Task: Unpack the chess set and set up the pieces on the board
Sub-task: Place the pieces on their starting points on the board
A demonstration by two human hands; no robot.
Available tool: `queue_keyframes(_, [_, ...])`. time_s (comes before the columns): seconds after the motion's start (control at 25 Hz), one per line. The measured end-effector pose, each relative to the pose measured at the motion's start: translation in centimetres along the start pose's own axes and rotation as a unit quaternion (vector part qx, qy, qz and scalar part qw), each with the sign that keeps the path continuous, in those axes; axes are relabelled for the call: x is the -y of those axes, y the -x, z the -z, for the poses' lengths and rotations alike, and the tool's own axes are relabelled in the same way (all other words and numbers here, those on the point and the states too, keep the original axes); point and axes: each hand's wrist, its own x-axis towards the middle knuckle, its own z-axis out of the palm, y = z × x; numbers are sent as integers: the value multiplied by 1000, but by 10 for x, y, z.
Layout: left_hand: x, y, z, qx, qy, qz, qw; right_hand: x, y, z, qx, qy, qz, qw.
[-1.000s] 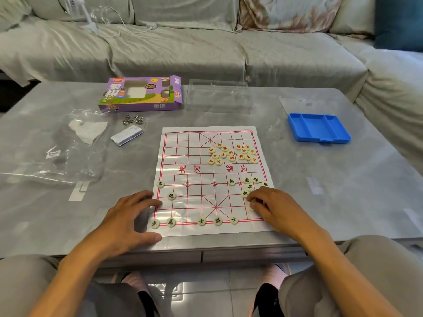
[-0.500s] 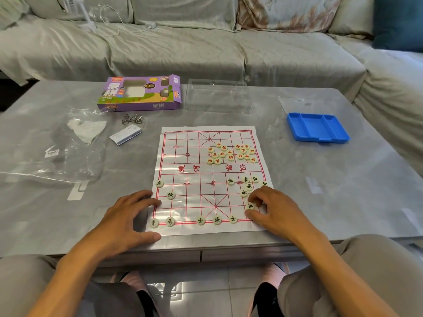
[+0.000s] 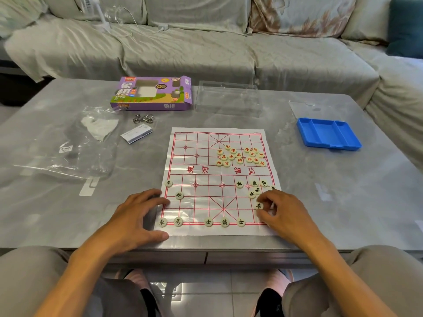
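The thin white plastic board sheet with a red grid lies flat at the centre of the grey marbled table. It looks limp and light, liable to slide or crease, so it is best held down at an edge. The left hand does so: fingers straight and spread, resting on the sheet's lower left margin and holding nothing.

The right hand sits at the lower right of the sheet, fingers curled round one small cream disc with a black character. The pinch appears to be at the disc's rim, though the fingertips partly hide it.

The pieces are small, round, flat, smooth and hard, evidently light and apt to skid on the glossy sheet. They are best taken by the rim between thumb and forefinger.

A loose cluster of red-marked cream discs lies unsorted at the upper right of the sheet. A smaller group of black-marked discs lies just above the right hand. Eight black pieces stand on grid points along the sheet's lower and left parts.

The purple cardboard box, clear rigid plastic tray and blue moulded compartment tray stand well apart from the sheet.
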Motion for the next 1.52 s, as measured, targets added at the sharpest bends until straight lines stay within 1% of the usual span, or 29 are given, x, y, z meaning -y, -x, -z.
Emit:
queue_keyframes(0.08, [0,0,0,-9,-6,-1,1000,21,-3,7,-28,-68,21,997])
queue_keyframes(0.16, [1,-1,0,-9,-11,0,1000,54,-17,5,-31,-106,49,993])
queue_keyframes(0.28, [3,0,-1,-13,-7,-1,1000,99,-53,-21,-1,-87,94,992])
queue_keyframes(0.4, [2,1,-2,-14,-8,-3,1000,118,-81,-52,33,-34,85,995])
queue_keyframes(0.48, [1,1,-2,-12,-8,0,1000,118,-86,-61,33,-16,79,996])
queue_keyframes(0.8, [2,-1,-2,-13,-21,3,1000,112,-81,-62,23,-18,102,994])
queue_keyframes(0.88, [1,-1,-2,-14,-13,0,1000,106,-78,-51,1,-33,105,994])
queue_keyframes(0.96, [3,-1,-2,-14,-13,-2,1000,89,-76,-35,-68,-22,57,996])
queue_keyframes(1.0, [4,-1,-2,-13,-16,-2,1000,78,-75,-26,-100,6,18,995])
queue_keyframes(1.04, [4,0,-2,-14,-17,-2,1000,66,-72,-21,-113,47,-16,992])
queue_keyframes(1.12, [4,0,-2,-15,-17,-2,1000,52,-65,-17,-86,118,-40,989])
queue_keyframes(1.2, [2,0,-1,-13,-18,-4,1000,45,-61,-22,-63,128,-23,989])
queue_keyframes(1.28, [2,-1,-1,-14,-15,-2,1000,43,-61,-25,-70,107,-9,992])
queue_keyframes(1.4, [2,0,-1,-12,-16,-1,1000,42,-65,-24,-76,64,-13,995])
queue_keyframes(1.52, [1,0,0,-11,-16,-4,1000,45,-67,-26,-56,24,19,998])
